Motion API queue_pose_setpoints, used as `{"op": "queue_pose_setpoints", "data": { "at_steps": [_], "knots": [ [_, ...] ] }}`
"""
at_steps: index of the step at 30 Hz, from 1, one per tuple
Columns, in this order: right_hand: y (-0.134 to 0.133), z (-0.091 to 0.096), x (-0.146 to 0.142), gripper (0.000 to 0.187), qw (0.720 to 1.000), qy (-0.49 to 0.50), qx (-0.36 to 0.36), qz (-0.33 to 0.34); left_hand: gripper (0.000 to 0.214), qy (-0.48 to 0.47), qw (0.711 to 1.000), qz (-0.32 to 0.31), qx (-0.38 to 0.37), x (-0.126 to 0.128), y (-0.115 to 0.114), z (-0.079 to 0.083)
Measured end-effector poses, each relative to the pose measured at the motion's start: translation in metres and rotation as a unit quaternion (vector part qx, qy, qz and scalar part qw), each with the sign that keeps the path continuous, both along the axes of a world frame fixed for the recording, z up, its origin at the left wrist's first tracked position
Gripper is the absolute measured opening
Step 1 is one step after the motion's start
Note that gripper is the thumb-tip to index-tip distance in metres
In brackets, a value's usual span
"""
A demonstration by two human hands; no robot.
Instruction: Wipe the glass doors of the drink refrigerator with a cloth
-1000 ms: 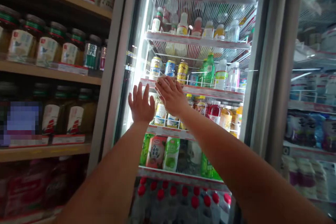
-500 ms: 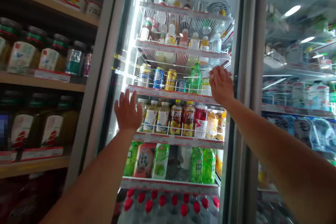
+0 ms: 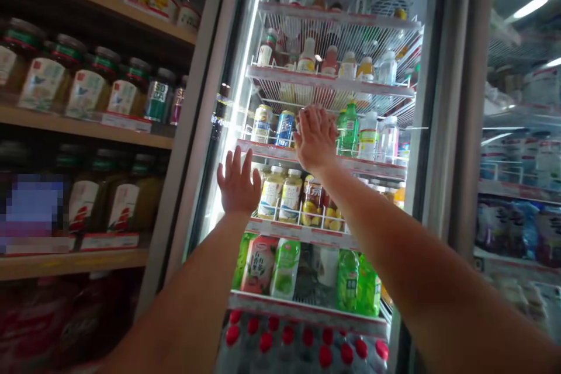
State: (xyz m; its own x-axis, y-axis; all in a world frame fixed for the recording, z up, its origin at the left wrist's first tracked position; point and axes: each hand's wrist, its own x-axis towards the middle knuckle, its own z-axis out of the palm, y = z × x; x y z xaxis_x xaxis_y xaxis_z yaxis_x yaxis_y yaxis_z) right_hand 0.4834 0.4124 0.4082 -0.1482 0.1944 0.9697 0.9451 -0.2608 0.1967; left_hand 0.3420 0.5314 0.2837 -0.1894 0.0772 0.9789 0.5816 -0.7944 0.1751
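My left hand (image 3: 239, 184) is raised with its fingers spread, in front of the left side of a lit drinks cooler. It holds nothing, and the nearest bottles stand just right of it. My right hand (image 3: 316, 139) reaches toward the can shelf, fingers stretched out, covering what stands behind it. Left of the right hand are a blue can (image 3: 284, 128) and a pale can with a gold top (image 3: 262, 124). Green bottles (image 3: 349, 128) stand to its right. Whether its fingertips touch anything I cannot tell.
Bottles with red caps (image 3: 325, 356) fill the cooler's bottom. Green and red cartons and bottles line the lower shelf (image 3: 307, 304). A metal door frame (image 3: 456, 99) runs along the right. Wooden shelves (image 3: 87, 123) on the left carry several jar-like bottles.
My right hand has moved left across the can shelf, from beside the right frame to in front of the cans. The view has shifted, and my left hand stays spread.
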Motion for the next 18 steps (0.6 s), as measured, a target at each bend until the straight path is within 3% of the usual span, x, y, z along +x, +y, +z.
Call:
{"op": "queue_pose_setpoints", "data": {
  "at_steps": [4, 8, 12, 18],
  "knots": [
    [0.024, -0.035, -0.036, 0.057, 0.995, -0.078, -0.056, 0.04, 0.056, 0.006, 1.0, 0.003, -0.007, -0.002, -0.002, 0.001],
    [0.021, -0.048, -0.032, 0.053, 0.979, -0.172, -0.106, 0.041, 0.056, 0.011, 1.0, -0.002, -0.012, -0.003, -0.004, 0.003],
    [-0.004, -0.034, 0.001, 0.051, 0.964, -0.232, -0.132, 0.021, 0.057, 0.005, 1.0, -0.008, -0.004, -0.002, -0.003, 0.003],
    [-0.057, 0.002, 0.066, 0.053, 0.992, -0.118, -0.046, -0.018, 0.057, 0.002, 1.0, -0.008, 0.0, -0.001, -0.003, 0.002]
  ]
}}
